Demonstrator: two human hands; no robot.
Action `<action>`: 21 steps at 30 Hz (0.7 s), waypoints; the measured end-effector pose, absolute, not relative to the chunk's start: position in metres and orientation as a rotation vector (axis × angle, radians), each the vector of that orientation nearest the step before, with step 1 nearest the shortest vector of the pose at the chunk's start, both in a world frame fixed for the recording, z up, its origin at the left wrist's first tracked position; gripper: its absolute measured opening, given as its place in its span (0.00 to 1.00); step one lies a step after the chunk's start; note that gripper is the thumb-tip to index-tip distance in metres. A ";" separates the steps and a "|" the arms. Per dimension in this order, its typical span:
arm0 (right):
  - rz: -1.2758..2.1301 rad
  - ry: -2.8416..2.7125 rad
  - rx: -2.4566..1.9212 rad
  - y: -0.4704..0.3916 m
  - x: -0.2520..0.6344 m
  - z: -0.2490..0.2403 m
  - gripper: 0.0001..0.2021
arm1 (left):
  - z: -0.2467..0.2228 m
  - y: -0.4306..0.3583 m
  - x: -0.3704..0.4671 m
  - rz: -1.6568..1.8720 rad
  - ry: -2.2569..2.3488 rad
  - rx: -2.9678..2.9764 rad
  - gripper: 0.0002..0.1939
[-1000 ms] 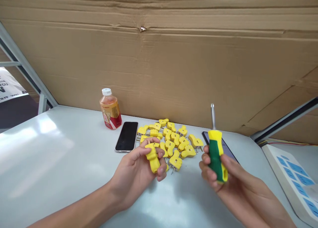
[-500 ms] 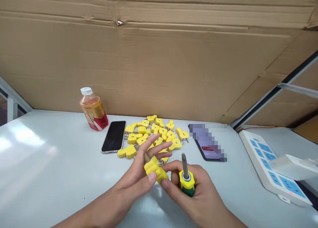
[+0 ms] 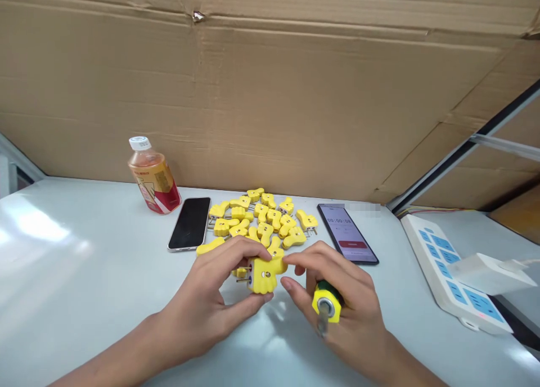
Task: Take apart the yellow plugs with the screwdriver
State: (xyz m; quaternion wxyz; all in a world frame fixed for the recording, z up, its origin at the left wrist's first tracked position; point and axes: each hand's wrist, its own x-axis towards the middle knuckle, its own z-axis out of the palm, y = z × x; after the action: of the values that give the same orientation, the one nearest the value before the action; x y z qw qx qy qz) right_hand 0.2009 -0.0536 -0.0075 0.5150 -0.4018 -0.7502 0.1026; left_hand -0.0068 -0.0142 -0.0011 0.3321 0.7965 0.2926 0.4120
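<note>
My left hand grips a yellow plug between thumb and fingers. Its metal pins point left, and a screw shows in a hole on its upward face. In my right hand a stubby screwdriver with a green and yellow handle is tucked against the palm, its metal shaft pointing down toward me. The right index finger is at the plug's right end; whether it touches I cannot tell. Just beyond both hands lies a loose pile of similar yellow plugs, partly covered by the left hand.
Left of the pile lies a dark-screened phone, with a drink bottle behind it. To the right are a phone showing a timer and a white power strip with a charger in it. Cardboard walls the table's back.
The plug has been turned so its screw face is up and its pins point left. My right hand has drawn back slightly, and the screwdriver shaft has swung from upward to downward.
</note>
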 end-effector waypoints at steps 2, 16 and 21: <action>0.242 -1.827 -0.949 -0.055 0.200 -0.008 0.10 | -0.002 -0.014 -0.006 1.124 0.765 2.188 0.15; 0.333 -1.832 -0.956 -0.058 0.187 -0.015 0.09 | -0.017 -0.023 -0.005 1.171 0.718 2.398 0.25; 0.336 -1.888 -0.957 -0.055 0.190 -0.017 0.10 | -0.015 -0.022 -0.006 1.068 0.710 2.319 0.27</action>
State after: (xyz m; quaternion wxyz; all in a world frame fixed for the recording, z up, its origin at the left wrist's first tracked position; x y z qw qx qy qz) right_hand 0.1898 -0.0546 -0.0170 0.4787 -0.3920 -0.7734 0.1378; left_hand -0.0060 -0.0220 -0.0153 0.2432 0.8489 0.2599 0.3908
